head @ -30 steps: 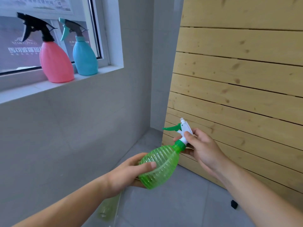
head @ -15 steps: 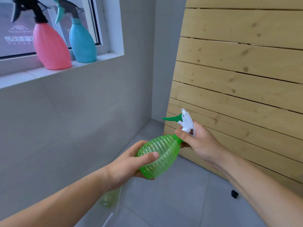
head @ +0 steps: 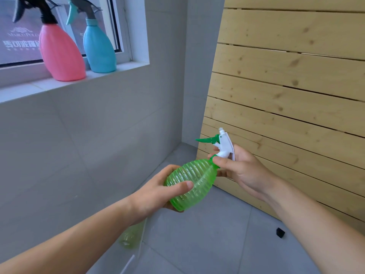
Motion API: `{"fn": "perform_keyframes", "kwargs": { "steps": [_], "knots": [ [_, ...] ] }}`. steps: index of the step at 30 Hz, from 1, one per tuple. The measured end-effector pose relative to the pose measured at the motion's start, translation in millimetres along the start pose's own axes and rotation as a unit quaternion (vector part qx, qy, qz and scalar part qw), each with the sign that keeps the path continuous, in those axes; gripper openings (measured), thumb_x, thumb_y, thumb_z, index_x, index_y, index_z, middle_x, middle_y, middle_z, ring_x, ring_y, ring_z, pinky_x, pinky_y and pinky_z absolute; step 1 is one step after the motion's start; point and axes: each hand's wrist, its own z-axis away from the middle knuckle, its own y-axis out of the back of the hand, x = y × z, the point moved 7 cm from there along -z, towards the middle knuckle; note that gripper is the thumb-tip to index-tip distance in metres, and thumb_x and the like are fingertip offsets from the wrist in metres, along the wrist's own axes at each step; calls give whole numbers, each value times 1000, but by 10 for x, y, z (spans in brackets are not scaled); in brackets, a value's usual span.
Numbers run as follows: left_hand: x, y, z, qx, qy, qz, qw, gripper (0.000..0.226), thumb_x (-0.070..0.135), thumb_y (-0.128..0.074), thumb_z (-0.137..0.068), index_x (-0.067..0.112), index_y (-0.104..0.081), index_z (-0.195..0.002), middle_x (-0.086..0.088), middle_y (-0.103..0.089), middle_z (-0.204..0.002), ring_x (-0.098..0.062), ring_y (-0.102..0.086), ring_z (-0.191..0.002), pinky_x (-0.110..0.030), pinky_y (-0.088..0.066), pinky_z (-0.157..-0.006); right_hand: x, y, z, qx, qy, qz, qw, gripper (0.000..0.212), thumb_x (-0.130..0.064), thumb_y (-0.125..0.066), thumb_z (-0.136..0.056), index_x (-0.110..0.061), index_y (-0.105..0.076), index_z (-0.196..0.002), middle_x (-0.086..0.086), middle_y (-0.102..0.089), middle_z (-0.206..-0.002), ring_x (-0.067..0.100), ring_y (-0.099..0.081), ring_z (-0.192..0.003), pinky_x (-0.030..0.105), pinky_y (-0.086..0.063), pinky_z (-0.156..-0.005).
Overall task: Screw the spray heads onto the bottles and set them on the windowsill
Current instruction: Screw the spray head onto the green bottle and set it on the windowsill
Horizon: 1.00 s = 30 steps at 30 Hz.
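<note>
Since a second ago the right thumb is sitting lower, down on the green collar instead of the white neck, and the green bottle (head: 193,182) is riding a little higher in view.

Three spray bottles with heads on are showing. Two are standing upright on the windowsill (head: 23,89), just beside each other: a pink bottle (head: 61,56) with a black head and a blue bottle (head: 99,48) with a teal and grey one. The third, ribbed and see-through, is hanging tilted in mid-air between two hands, neck pointing up and to the right. The left-hand grip (head: 156,194) is wrapping round its fat lower half, thumb across the front. The right-hand grip (head: 245,171) is pinching the one white spray head (head: 224,144) by its green collar, thumb on the near side and fingers curling behind; the green trigger is pointing left.

The top edge is cutting off both windowsill heads, the black one more so. The thumb is covering most of the collar, so I cannot tell how far it is sitting down on the neck. Under the left forearm a pale green see-through thing (head: 131,236) is lying on the floor (head: 197,234), blurred and half hidden; I cannot tell what it is. One thin white strip (head: 128,262) is lying near it. One small black object (head: 280,232) is sitting further right, near the foot of the slatted wooden panel (head: 286,86).
</note>
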Motion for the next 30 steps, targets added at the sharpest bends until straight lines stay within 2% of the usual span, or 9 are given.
{"fn": "perform_keyframes", "kwargs": {
  "steps": [2, 5, 7, 11, 16, 18, 21, 25, 30],
  "knots": [
    [16, -14, 3, 2, -3, 1, 1000, 35, 23, -75, -93, 17, -60, -125, 0, -71, -89, -9, -69, -65, -17, -51, -51, -19, 11, -5, 11, 13, -9, 1000, 28, -8, -68, -89, -17, -59, -114, 0, -67, -89, 12, -66, -82, 27, -57, -75],
    [23, -28, 7, 1, -8, -8, 1000, 40, 29, -77, -89, 20, -60, -125, -1, -72, -96, -9, -71, -74, -19, -54, -59, 23, 37, -34, 62, 22, 62, 996, 11, -27, -66, -92, -19, -62, -98, -5, -64, -76, 12, -65, -74, 34, -55, -78],
    [30, -27, 12, 1, -10, -12, 1000, 43, 31, -77, -86, 21, -60, -125, -1, -73, -98, -9, -72, -75, -19, -55, -60, 43, 20, -29, 48, 5, 50, 998, 14, -33, -65, -93, -20, -61, -96, 0, -62, -82, 15, -64, -77, 38, -54, -78],
    [40, -22, -1, 3, -13, 2, 1000, 47, 32, -77, -83, 20, -60, -125, -2, -72, -100, -11, -72, -78, -19, -55, -60, 16, 38, -32, 13, -2, -69, 998, 39, -14, -70, -82, -13, -57, -118, 6, -65, -95, 19, -65, -87, 31, -55, -74],
    [6, -1, -8, 7, -16, -13, 1000, 50, 35, -77, -80, 22, -61, -125, -10, -74, -108, -13, -73, -87, -22, -57, -67, 61, 39, -58, 82, 15, 64, 994, 23, -30, -70, -89, -16, -60, -105, -4, -65, -78, 14, -66, -77, 46, -59, -83],
    [-3, 1, -13, 6, -14, -6, 1000, 51, 36, -76, -79, 22, -61, -125, -15, -74, -113, -15, -74, -88, -23, -59, -67, 43, 33, -56, 48, 4, 12, 999, 24, -25, -71, -88, -16, -60, -108, 0, -64, -86, 18, -66, -84, 42, -58, -80],
    [11, -21, -13, 6, -10, 8, 1000, 50, 35, -74, -79, 19, -60, -124, -6, -72, -97, -9, -71, -71, -19, -54, -56, 9, 65, -64, 29, 10, -51, 998, 40, -13, -72, -83, -11, -59, -121, 9, -64, -95, 22, -65, -87, 34, -56, -78],
    [-27, -48, -18, 0, 3, 13, 1000, 48, 37, -74, -81, 22, -62, -125, 0, -74, -100, -11, -73, -80, -22, -57, -64, 22, 79, -71, 90, 22, 1, 996, 15, -19, -69, -90, -12, -63, -102, 0, -59, -80, 15, -61, -73, 26, -55, -67],
    [-55, -17, -42, -7, 11, 65, 998, 56, 42, -80, -76, 20, -65, -126, -3, -76, -106, -20, -75, -91, -38, -62, -77, -6, 54, -44, 29, -10, -150, 988, 28, -8, -72, -79, -5, -65, -106, 11, -68, -90, 24, -66, -87, 30, -59, -74]
  ]
}}
